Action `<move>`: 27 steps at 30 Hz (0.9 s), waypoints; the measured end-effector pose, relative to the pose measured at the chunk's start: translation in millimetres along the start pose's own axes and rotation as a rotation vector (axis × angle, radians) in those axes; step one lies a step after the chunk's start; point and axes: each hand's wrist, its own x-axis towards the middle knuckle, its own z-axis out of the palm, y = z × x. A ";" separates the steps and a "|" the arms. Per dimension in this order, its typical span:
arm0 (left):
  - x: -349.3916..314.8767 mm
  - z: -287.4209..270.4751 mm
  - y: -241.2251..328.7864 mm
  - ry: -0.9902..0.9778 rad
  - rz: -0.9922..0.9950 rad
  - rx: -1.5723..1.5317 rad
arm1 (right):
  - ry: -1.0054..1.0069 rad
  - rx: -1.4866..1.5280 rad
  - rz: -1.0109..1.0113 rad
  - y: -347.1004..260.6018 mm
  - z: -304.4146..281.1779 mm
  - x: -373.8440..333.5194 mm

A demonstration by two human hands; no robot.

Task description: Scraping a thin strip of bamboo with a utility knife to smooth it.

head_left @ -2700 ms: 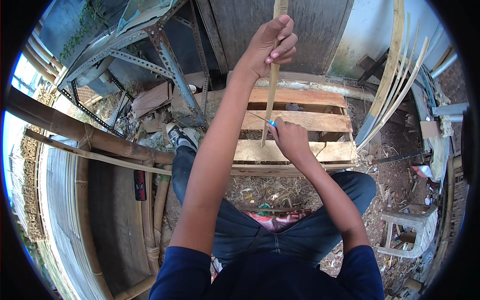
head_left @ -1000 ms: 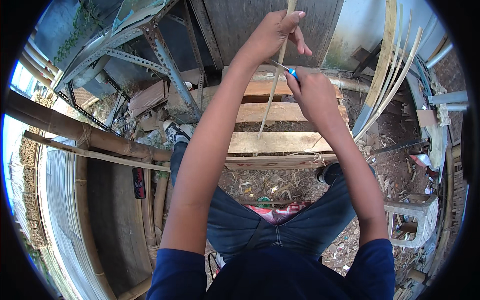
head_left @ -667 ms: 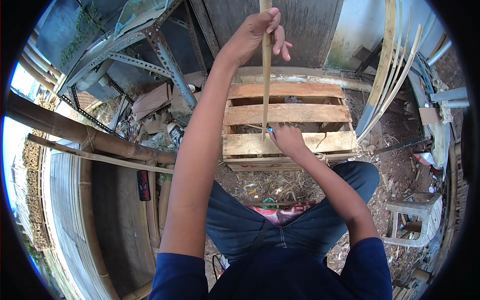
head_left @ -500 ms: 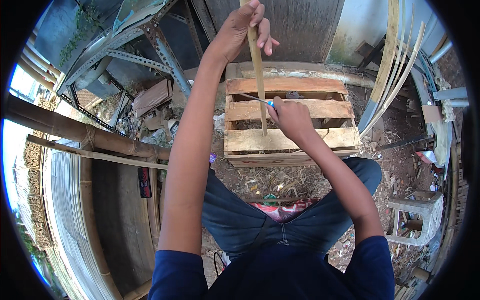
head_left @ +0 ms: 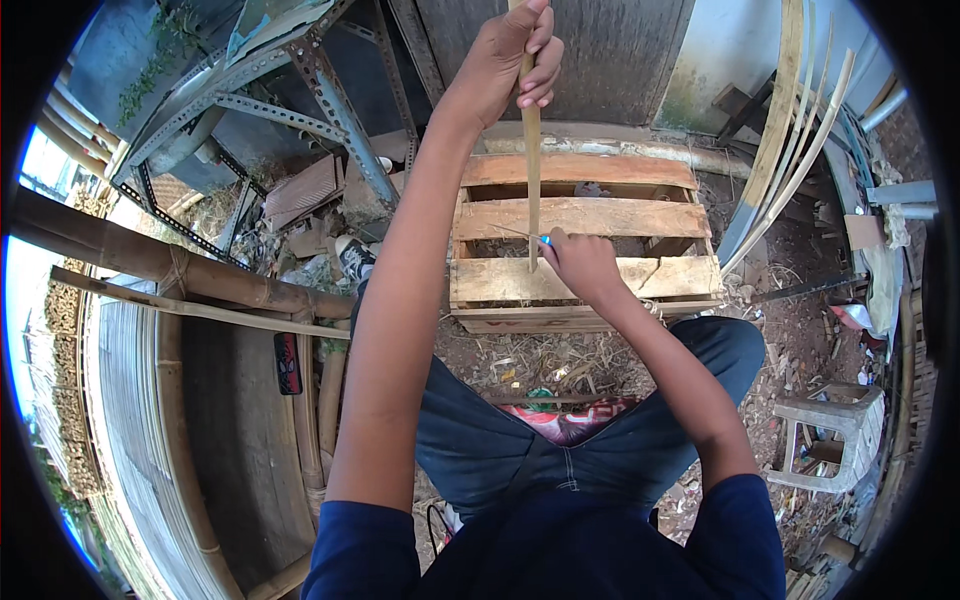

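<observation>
My left hand (head_left: pixel 512 62) is raised at the top, its fingers wrapped round a long pale bamboo strip (head_left: pixel 532 160). The strip stands nearly upright, and its lower end meets the front slat of a wooden crate (head_left: pixel 600 275). In my right hand (head_left: pixel 583 265) is a thin-bladed knife (head_left: pixel 516 231) with a blue handle, mostly covered by my fingers. Its blade points left and lies across the strip, low down near the crate slats. Whether the edge bites into the strip is too small to tell.
Several long bamboo strips (head_left: pixel 790 150) lean at the right. A pale plastic stool (head_left: pixel 830 435) lies beyond my right knee. To the left are a bamboo pole (head_left: pixel 240 285), a phone (head_left: pixel 288 364) and a perforated metal frame (head_left: pixel 345 120). Debris litters the ground.
My right hand and the knife have slid down the strip toward the front slat. My left hand has shifted right, and the strip stands straighter. A shoe now shows beside my left arm.
</observation>
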 end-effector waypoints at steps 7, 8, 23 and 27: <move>13.1 -4.7 -16.0 -0.030 0.044 -0.166 | 0.222 0.130 0.000 1.0 -16.3 24.7; 16.3 -1.5 -15.4 -0.040 0.047 -0.169 | 0.127 0.046 -0.016 7.3 13.2 5.3; 17.7 19.6 -10.9 -0.008 -0.027 -0.002 | -0.168 0.035 0.065 19.4 93.3 -55.5; 6.3 26.7 -8.2 -0.014 -0.047 -0.011 | -0.169 0.025 0.160 10.3 85.6 -52.2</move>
